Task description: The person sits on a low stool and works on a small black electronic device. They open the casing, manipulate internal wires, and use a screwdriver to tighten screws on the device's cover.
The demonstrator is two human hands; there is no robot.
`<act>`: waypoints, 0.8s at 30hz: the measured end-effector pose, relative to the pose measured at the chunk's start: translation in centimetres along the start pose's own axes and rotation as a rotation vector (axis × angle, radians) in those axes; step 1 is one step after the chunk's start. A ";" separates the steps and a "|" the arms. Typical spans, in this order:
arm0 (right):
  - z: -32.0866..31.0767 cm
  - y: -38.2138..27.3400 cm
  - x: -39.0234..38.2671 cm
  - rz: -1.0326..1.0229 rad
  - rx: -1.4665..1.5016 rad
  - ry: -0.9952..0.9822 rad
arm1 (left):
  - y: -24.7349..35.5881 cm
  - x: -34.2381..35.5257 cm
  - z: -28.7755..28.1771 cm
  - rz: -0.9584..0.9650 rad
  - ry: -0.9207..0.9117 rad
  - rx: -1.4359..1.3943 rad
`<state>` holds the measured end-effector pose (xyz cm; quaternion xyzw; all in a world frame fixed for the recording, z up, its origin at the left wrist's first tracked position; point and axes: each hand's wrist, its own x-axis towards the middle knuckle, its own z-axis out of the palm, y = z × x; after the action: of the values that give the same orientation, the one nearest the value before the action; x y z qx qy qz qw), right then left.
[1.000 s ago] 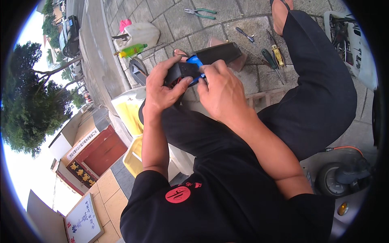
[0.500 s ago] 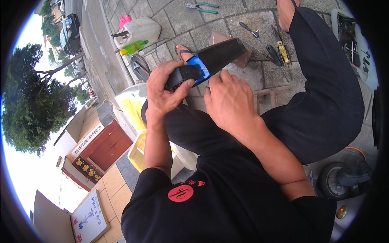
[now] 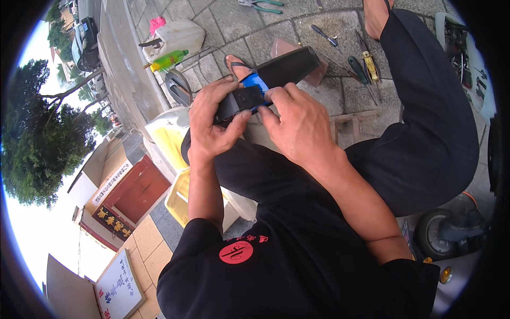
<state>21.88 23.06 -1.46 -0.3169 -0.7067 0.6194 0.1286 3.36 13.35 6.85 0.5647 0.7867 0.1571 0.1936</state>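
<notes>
Head view: left hand [image 3: 215, 117] clasps a black case [image 3: 240, 102]; right hand [image 3: 302, 121] arches palm-down, its grip unclear.

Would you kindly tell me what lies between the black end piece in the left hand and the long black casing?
In the head view, a blue section shows between the black end piece and the long black casing.

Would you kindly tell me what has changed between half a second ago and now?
The right hand has moved leftward, from beside the long black casing to the edge of the blue section; whether it grips anything is unclear. The left hand still holds the black end piece. The green-handled pliers and green-handled screwdriver lie as before.
</notes>
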 end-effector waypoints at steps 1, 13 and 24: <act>0.0 0.1 0.1 -0.001 0.010 0.012 | 0.0 0.1 0.0 0.007 -0.001 0.001; -0.3 0.3 0.5 -0.047 0.056 0.017 | -0.4 -0.4 0.3 0.014 0.020 0.012; -0.6 0.3 1.2 -0.101 0.054 0.041 | -0.7 -0.6 0.5 0.031 0.047 0.091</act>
<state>21.42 24.26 -1.84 -0.2900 -0.7021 0.6243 0.1824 3.18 12.58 6.20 0.5812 0.7886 0.1373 0.1467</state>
